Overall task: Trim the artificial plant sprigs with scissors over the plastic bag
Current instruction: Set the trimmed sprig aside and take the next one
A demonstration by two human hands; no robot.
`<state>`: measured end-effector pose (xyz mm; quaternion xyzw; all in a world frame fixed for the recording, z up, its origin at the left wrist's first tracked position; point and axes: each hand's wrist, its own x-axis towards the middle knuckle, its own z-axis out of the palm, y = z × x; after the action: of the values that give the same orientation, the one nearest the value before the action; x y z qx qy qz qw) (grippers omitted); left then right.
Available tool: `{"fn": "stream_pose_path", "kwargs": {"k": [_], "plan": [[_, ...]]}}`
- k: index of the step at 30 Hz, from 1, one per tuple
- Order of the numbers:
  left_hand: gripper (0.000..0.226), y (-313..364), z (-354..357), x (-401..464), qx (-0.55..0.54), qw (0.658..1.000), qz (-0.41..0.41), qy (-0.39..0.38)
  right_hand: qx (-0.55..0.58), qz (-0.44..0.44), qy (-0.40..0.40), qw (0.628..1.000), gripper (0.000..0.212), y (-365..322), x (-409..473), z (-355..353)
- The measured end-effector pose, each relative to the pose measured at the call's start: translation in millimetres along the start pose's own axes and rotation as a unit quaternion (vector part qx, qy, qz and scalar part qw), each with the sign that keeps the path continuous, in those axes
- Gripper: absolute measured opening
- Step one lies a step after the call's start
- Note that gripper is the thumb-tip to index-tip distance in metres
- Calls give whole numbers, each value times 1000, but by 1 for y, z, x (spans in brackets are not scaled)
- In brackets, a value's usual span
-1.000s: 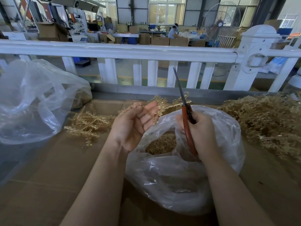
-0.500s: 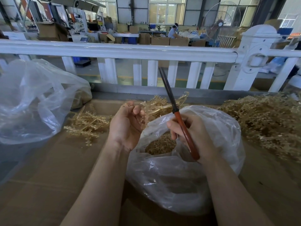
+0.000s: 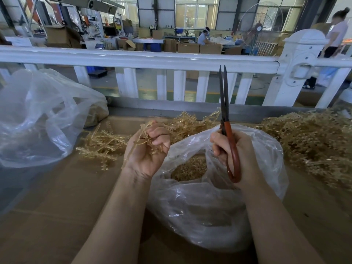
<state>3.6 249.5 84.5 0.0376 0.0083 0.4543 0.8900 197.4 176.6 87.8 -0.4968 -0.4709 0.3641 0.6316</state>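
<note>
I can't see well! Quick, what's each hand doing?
Left hand: closed around a bunch of golden plastic sprigs.
Right hand: gripping red-handled scissors, blades pointing up.

White railing [image 3: 144,59] fronts a daylit workshop with cardboard boxes [image 3: 190,47].

Not much to report on the person: both forearms were bare all the way down to the bottom edge of the shot, no sleeves showing. The left hand [image 3: 146,149] and right hand [image 3: 238,155] were bare too, and the visible fingernails were short and plain.
</note>
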Motion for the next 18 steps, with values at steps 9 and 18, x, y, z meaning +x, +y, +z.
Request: {"fn": "stream_pose_path", "kwargs": {"k": [9, 18], "plan": [[14, 18, 3, -3, 4, 974, 223, 37, -1, 9, 12, 1000, 14, 0, 1, -1], [28, 45, -13, -6, 340, 640, 590, 357, -33, 7, 19, 999, 26, 7, 4, -2]]}}
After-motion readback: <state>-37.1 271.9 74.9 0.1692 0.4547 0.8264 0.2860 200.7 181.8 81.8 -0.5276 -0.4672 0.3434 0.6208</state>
